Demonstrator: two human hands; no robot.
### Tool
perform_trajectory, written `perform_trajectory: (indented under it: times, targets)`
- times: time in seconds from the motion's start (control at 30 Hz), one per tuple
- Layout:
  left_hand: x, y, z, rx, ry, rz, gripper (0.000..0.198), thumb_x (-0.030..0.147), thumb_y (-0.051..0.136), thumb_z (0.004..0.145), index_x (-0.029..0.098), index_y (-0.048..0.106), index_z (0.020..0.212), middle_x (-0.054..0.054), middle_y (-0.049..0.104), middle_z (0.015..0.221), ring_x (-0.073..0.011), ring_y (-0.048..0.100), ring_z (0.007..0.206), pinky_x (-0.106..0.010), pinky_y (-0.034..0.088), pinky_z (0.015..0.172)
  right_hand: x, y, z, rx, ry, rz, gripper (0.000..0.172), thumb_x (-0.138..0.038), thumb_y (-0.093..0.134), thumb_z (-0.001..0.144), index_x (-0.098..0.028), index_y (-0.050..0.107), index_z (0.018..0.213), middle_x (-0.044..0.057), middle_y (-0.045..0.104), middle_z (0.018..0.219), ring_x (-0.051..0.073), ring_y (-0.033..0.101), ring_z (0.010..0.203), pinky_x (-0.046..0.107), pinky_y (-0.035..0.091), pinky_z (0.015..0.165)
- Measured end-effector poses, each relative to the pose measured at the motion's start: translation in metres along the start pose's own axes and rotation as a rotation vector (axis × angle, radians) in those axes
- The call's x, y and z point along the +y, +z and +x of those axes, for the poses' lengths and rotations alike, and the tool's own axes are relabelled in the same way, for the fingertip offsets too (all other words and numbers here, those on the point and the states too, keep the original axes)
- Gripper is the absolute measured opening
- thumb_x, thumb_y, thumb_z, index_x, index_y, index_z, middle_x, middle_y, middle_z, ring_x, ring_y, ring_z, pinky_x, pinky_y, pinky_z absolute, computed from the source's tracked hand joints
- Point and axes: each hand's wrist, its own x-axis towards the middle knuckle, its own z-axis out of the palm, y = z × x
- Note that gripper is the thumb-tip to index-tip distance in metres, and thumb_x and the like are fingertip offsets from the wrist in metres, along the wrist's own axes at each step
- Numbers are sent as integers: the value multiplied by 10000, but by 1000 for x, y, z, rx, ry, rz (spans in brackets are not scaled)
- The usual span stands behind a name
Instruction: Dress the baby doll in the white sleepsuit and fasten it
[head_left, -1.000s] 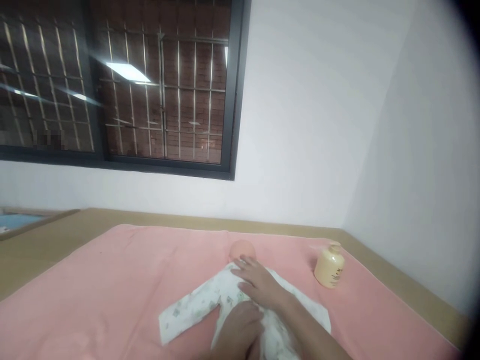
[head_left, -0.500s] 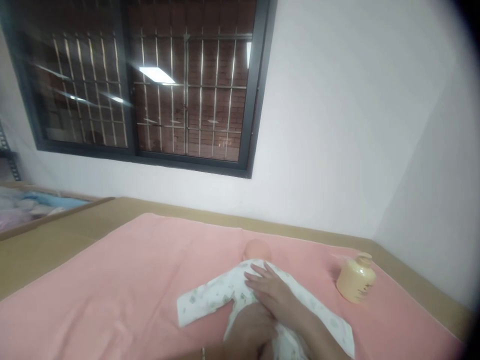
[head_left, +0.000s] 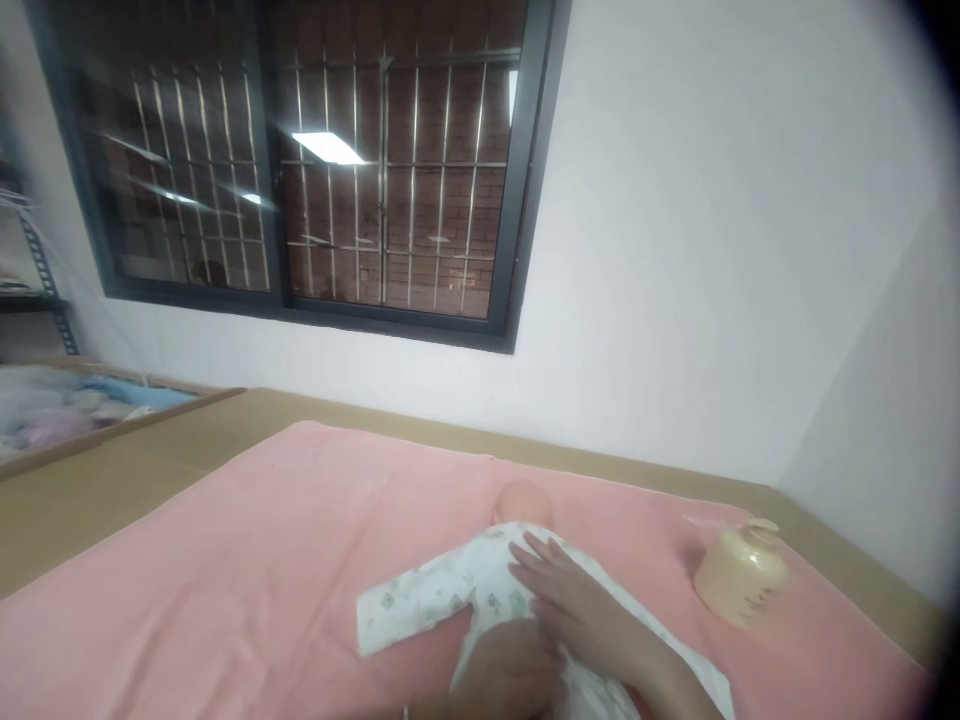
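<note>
A doll lies on its back on a pink cloth, its rounded head toward the wall. It wears a white long-sleeved baby garment with small green prints, both sleeves stretched out to the sides. My right hand rests flat on the chest of the garment, fingers spread. Just below it, my left hand is closed over the middle of the garment, its fingers curled under and partly hidden; what they grip cannot be made out. The doll's lower part is hidden by my hands and the frame edge.
A cream-coloured bottle stands on the pink cloth to the right. The cloth covers a tan tabletop. At the far left is a wooden-edged box with soft items inside. A dark-framed window and white wall rise behind.
The view has shifted slightly, so the things on the table appear further right. My right hand stays flat on the doll's chest; my left hand remains curled over the garment.
</note>
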Motion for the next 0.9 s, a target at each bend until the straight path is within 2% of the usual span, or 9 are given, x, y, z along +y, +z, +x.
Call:
perform_trajectory:
  times: [0.1, 0.17, 0.3, 0.4, 0.53, 0.7, 0.8, 0.9]
  targets:
    - [0, -1, 4, 29, 31, -20, 427, 420, 340, 963, 249, 678, 767, -77, 700, 753, -208, 673, 827, -362, 576, 747, -9, 1, 10, 59, -60, -15, 413, -267, 375, 969, -340, 508, 1353, -35, 426, 1452, 234, 235, 1417, 544, 108, 1170]
    - [5, -5, 6, 57, 41, -2, 396, 393, 365, 951, 236, 695, 799, -84, 703, 765, -215, 674, 836, -373, 580, 766, -6, 6, 17, 107, -53, -42, 384, -286, 400, 963, -335, 551, 1312, -33, 459, 1428, 234, 280, 1400, 543, 127, 1167]
    - [24, -19, 5, 92, -13, 58, 250, 279, 475, 899, 282, 694, 1020, -63, 721, 985, -215, 660, 982, -365, 563, 893, 11, 13, 17, 184, 26, -73, 420, -356, 380, 975, -295, 483, 1377, 10, 353, 1495, 246, 257, 1409, 532, 197, 1147]
    - [32, -25, -1, 100, -108, 163, 315, 237, 561, 857, 316, 647, 1149, -44, 674, 1171, -216, 627, 1086, -356, 535, 966, 19, 15, 7, 221, 53, -91, 456, -380, 340, 991, -264, 416, 1425, 34, 276, 1529, 235, 221, 1422, 503, 195, 1155]
    - [20, -19, -11, 90, -98, 214, 330, 219, 592, 845, 314, 641, 1158, -47, 654, 1214, -223, 584, 1166, -379, 509, 1005, 21, 16, -13, 221, 29, -128, 485, -366, 320, 999, -230, 345, 1464, 49, 229, 1546, 225, 167, 1436, 479, 171, 1168]
    - [1, -7, -16, 167, 35, 193, 391, 162, 639, 794, 289, 614, 1162, -59, 675, 1168, -229, 597, 1146, -386, 507, 1000, 12, 13, -39, 178, 72, -103, 522, -363, 314, 998, -216, 263, 1497, 48, 161, 1562, 230, 127, 1443, 464, 184, 1167]
    - [2, -7, -10, 192, 51, 175, 348, 141, 604, 800, 265, 620, 1125, -72, 686, 1137, -234, 610, 1121, -381, 522, 968, -1, 3, -31, 148, 39, -76, 523, -362, 355, 987, -229, 287, 1489, 41, 194, 1556, 234, 139, 1440, 459, 169, 1171]
    - [2, -9, -3, 127, 109, 129, 296, 133, 516, 824, 236, 648, 1068, -87, 707, 1065, -229, 634, 1070, -347, 557, 888, -15, -9, 0, 97, -123, -113, 437, -303, 414, 965, -271, 451, 1399, 11, 383, 1486, 203, 277, 1400, 432, 148, 1178]
